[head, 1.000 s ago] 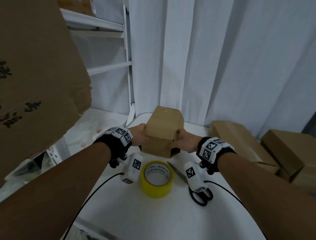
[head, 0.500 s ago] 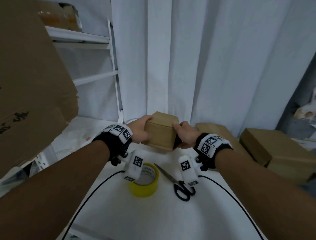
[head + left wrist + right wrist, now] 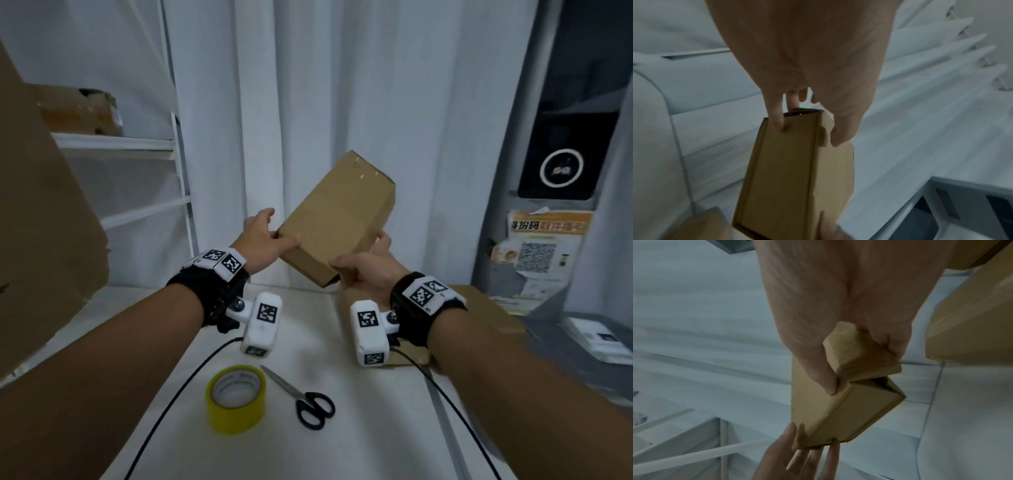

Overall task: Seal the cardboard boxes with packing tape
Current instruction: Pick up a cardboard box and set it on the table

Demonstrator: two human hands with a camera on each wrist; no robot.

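Note:
A small brown cardboard box [image 3: 337, 219] is up in the air over the white table [image 3: 308, 445], tilted with its far end up and to the right. My left hand [image 3: 265, 240] grips its near left corner, thumb on the top face; the left wrist view shows the fingers of my left hand [image 3: 807, 133] round the box [image 3: 793, 170]. My right hand [image 3: 366, 267] holds the near right end. In the right wrist view my right hand [image 3: 857, 365] pinches a loose end flap of the box [image 3: 849, 410]. A yellow tape roll [image 3: 236, 399] lies on the table.
Black-handled scissors [image 3: 301, 397] lie just right of the tape. Flat cardboard boxes [image 3: 479, 308] sit at the table's right, under my right wrist. A big carton [image 3: 41, 222] stands on the left beside a white shelf [image 3: 137, 144]. Curtains hang behind.
Both hands have lifted the box off the table and tipped its far end up to the right. The tape and scissors have stayed on the table.

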